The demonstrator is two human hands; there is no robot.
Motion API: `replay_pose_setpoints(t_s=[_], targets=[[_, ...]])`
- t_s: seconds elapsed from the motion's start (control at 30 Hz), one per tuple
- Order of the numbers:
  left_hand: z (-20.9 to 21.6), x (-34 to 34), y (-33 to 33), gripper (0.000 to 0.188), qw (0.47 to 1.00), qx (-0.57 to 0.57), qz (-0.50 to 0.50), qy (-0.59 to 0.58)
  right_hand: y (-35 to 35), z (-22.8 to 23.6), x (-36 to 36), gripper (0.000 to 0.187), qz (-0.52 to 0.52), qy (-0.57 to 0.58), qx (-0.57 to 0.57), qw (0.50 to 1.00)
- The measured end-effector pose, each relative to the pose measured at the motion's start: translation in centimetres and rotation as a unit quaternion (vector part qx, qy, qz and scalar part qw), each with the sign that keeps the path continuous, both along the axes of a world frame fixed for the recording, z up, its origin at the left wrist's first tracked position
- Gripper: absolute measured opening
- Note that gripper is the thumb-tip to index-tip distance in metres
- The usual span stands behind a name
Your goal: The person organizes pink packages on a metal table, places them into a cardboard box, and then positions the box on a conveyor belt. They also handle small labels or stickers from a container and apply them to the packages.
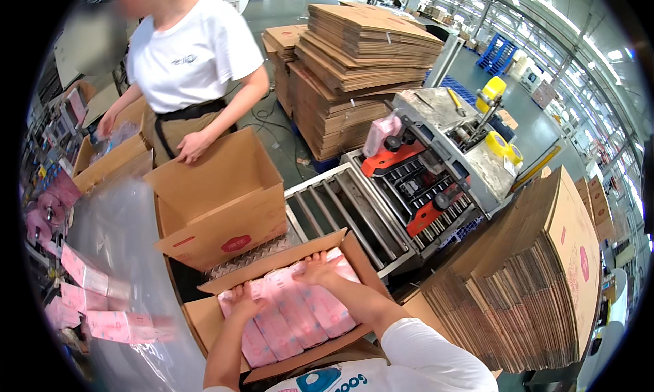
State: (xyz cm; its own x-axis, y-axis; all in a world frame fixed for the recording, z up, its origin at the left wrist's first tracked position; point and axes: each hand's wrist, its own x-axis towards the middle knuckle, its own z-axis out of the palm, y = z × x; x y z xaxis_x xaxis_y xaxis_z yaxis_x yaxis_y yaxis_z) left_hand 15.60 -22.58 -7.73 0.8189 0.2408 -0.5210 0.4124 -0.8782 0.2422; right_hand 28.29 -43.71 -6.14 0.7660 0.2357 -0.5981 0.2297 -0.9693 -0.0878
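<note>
In front of me stands an open cardboard carton point(364, 262) with its flaps folded out. A row of several pink wrapped packs point(289, 317) lies inside it. My left hand point(245, 302) rests on the packs toward the left, fingers apart. Further right, my right hand point(317, 268) lies on the far end of the packs, its fingers stretched out near the carton's far wall. Both hands touch the packs and grip nothing that I can see. The fingertips partly hide at the packs' far edge.
Beyond it stands another open carton point(218, 194), touched by a co-worker's hand point(195, 146). Loose pink packs point(122, 326) lie on the shiny table point(150, 255) at left. A roller conveyor point(334, 208) leads to a taping machine point(422, 181). Flat carton stacks point(361, 58) stand behind and at right.
</note>
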Motion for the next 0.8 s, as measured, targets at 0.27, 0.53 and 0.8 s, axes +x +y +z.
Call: replay_pose_setpoints(t_s=[0.27,0.53,0.8], targets=[[-0.4,-20.2,6.3,0.066,0.858,-0.426,0.278,-0.075,-14.4,8.6,-2.8,0.060,0.004,-0.340,0.255,0.905],[5.0,-18.4,-4.7,0.045,0.627,-0.605,0.480,-0.097,-20.1,6.5,0.8,0.033,0.005,-0.124,0.096,0.988],[1.1,-14.1,-0.4,0.059,0.863,-0.262,0.304,-0.306,-20.6,2.0,-5.1,0.073,0.181,-0.143,-0.042,0.972]])
